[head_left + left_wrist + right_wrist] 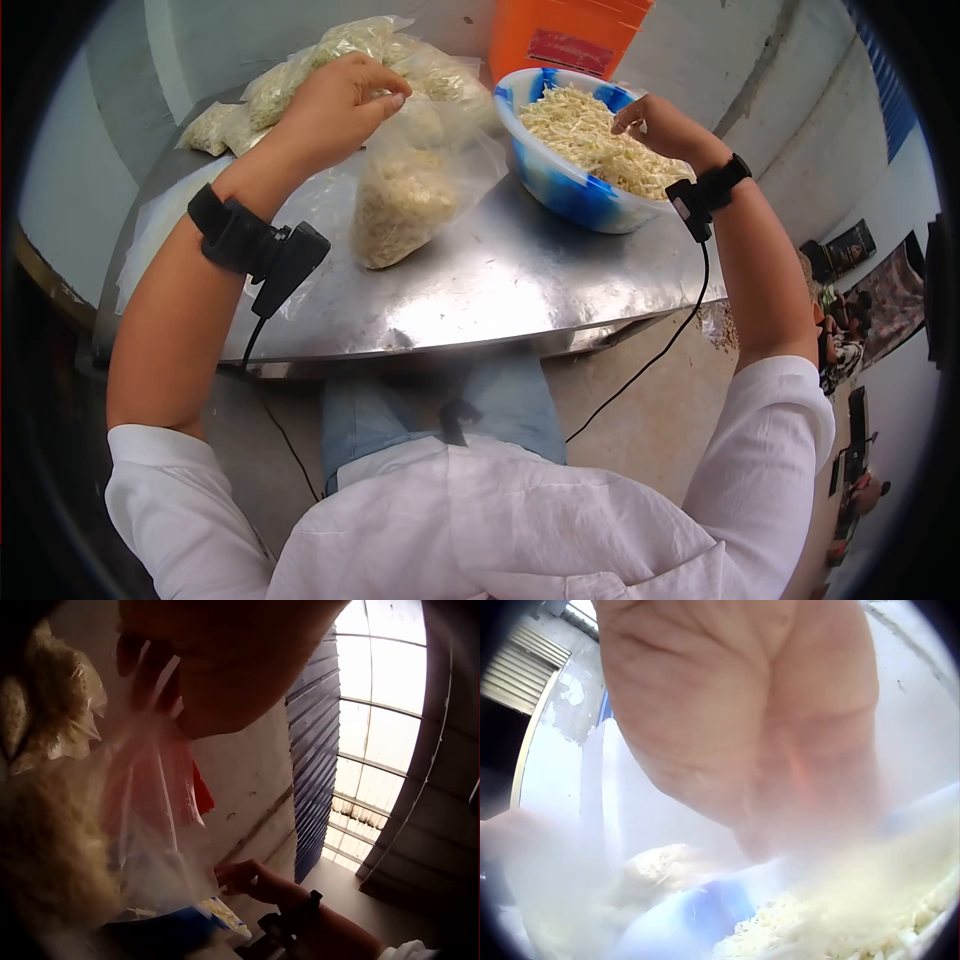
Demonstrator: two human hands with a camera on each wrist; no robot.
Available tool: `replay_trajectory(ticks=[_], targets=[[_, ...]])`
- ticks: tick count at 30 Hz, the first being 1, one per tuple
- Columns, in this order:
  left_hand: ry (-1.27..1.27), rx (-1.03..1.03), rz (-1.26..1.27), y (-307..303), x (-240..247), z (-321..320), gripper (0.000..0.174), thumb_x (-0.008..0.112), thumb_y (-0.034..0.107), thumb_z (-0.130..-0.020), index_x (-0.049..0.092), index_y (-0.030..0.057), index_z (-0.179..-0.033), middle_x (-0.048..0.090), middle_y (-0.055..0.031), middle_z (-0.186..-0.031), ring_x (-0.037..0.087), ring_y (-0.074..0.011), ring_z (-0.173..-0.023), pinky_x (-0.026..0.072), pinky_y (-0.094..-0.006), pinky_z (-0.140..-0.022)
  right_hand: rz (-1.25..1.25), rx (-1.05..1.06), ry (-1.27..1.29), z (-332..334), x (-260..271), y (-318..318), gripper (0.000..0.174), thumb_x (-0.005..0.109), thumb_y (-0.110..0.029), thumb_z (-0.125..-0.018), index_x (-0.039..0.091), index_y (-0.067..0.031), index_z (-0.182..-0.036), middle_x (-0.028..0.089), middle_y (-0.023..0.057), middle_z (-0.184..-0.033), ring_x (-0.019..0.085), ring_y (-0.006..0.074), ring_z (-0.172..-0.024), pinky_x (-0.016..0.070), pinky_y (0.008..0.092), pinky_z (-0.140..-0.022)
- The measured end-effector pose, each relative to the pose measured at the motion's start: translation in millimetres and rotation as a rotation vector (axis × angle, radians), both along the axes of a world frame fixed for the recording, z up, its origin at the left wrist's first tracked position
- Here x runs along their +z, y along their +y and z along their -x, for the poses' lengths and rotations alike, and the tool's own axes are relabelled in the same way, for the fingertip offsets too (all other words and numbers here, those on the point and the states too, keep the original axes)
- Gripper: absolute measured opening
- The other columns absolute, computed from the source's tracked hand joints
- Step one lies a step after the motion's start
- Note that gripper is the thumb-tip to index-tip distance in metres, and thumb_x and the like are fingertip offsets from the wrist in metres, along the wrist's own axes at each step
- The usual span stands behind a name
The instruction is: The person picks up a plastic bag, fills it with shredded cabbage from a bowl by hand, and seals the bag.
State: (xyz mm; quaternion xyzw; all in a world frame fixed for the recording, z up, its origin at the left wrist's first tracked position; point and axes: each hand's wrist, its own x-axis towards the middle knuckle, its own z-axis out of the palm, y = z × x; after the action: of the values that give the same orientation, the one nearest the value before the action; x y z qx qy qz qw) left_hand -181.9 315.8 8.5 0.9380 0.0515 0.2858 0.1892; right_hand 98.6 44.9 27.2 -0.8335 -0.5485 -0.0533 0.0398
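My left hand [335,110] holds the upper edge of a clear plastic bag [405,200] between thumb and fingers. Pale shredded vegetable, like cabbage, fills the bag's lower part, which stands on the metal table. In the left wrist view, the film of the bag [161,817] rises to the fingertips. To the right, my right hand [665,128] hovers over a blue-and-white bowl [575,195], its fingers loosely bent. Heaped shreds [585,135] fill that bowl. The right wrist view shows the hand [742,712] above the shreds [840,915], its fingertips blurred.
Several filled bags [340,50] are piled at the table's back left. Behind the bowl stands an orange container [570,35]. Flat plastic sheets [160,225] lie on the left of the metal table [470,290]. A cable [650,372] hangs from the right wrist camera.
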Motion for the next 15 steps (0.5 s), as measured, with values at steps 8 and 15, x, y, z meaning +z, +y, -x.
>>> replay_trajectory(ticks=[8,15], targets=[[-0.048,-0.198,-0.449,-38,-9,10,0.012,0.066,0.015,-0.075,0.069,0.0099,-0.086,0.048,-0.0088,-0.125,0.039,-0.03,-0.119,0.0353,-0.0405,-0.096,0.336,-0.001,0.057,11,-20,28,0.048,0.065,-0.01,-0.075,0.054,-0.0117,-0.122,0.055,0.0116,-0.121,0.05,0.0277,-0.113,0.037,0.0334,-0.098],[0.124,-0.198,-0.609,-61,-6,20,0.007,0.072,0.014,-0.066,0.068,0.0105,-0.071,0.047,-0.0046,-0.127,0.035,-0.0291,-0.124,0.028,-0.0592,-0.097,0.528,0.043,0.152,12,-33,51,0.063,0.072,-0.005,-0.065,0.051,-0.0124,-0.124,0.053,0.0109,-0.122,0.049,0.0266,-0.113,0.037,0.0327,-0.098]])
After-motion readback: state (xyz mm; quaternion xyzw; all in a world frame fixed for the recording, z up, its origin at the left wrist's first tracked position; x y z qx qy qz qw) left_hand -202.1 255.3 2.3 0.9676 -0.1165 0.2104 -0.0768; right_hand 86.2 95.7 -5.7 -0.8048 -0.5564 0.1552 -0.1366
